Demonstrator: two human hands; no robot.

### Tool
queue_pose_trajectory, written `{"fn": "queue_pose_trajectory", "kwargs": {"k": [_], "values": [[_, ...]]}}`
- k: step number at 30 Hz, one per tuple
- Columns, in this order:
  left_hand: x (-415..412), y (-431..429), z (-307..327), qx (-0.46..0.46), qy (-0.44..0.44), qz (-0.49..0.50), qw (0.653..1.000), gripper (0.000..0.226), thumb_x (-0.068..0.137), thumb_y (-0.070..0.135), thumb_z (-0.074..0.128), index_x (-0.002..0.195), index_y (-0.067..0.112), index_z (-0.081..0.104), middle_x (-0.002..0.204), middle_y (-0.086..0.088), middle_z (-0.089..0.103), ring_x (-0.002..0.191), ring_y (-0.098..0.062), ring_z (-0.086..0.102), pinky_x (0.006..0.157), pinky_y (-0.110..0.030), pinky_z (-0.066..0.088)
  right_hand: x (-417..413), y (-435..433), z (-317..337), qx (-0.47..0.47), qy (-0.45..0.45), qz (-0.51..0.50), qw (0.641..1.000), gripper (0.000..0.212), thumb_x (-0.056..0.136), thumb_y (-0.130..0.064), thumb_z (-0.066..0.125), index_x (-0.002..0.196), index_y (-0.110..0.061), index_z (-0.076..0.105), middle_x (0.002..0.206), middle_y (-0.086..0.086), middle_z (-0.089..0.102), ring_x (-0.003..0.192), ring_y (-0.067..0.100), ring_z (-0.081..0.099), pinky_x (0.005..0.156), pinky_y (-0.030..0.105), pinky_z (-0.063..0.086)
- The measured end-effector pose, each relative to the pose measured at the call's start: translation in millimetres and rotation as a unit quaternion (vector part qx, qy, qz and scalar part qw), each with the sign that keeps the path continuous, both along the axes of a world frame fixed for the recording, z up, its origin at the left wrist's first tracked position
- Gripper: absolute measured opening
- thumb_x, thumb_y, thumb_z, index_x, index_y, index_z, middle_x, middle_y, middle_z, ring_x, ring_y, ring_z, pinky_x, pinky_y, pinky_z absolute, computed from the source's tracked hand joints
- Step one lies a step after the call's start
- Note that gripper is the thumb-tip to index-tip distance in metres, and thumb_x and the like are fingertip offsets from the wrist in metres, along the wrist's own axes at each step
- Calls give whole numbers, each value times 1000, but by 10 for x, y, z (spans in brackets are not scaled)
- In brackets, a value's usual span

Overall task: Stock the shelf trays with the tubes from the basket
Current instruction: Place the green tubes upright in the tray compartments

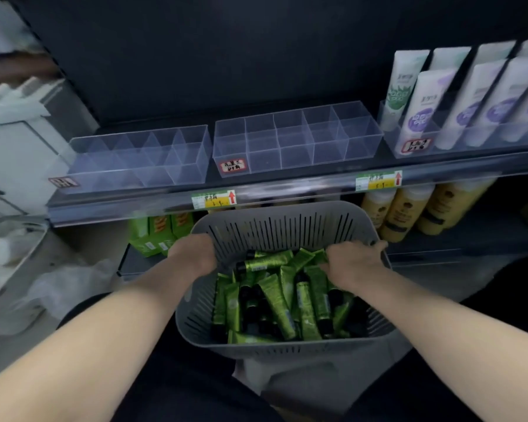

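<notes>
Shelf (317, 175) runs dark across the far side, carrying two clear divided trays (296, 138) at left and centre and a third at right packed with upright white tubes (424, 108). Grey slotted basket (275, 226) sits near, below the shelf edge, holding a loose heap of green tubes (278, 300). Left hand (192, 254) grips its left rim; right hand (354, 260) grips the right rim, fingers curled over, thumb among the tubes.

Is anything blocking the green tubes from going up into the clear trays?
Nothing visible blocks them. The green tubes lie loose in the gray basket, and the clear trays above stand open-topped and empty; only the basket's far wall must be cleared.
</notes>
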State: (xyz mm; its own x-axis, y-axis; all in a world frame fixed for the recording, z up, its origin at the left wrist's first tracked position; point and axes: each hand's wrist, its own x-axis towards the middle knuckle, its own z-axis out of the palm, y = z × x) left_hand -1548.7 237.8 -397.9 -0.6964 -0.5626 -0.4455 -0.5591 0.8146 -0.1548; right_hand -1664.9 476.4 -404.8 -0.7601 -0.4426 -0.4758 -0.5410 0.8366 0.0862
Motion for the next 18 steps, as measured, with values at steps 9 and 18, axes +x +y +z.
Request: {"fn": "queue_pose_trajectory", "kwargs": {"k": [9,18], "values": [[-79,375,146,-145,-10,-84,986,28,86,17,55,114,13,60,118,-8,60,113,-26,48,81,-33,44,-122,66,42,-68,50,54,995,21,94,-34,43,91,-28,64,83,-4,62,85,22,56,102,54,26],[-680,23,-164,56,47,-210,975,21,89,21,52,105,17,65,106,-6,65,93,-25,61,72,-37,55,-283,-272,-271,-103,12,79,992,18,94,-27,46,100,-25,62,99,1,65,91,22,61,69,30,40]]}}
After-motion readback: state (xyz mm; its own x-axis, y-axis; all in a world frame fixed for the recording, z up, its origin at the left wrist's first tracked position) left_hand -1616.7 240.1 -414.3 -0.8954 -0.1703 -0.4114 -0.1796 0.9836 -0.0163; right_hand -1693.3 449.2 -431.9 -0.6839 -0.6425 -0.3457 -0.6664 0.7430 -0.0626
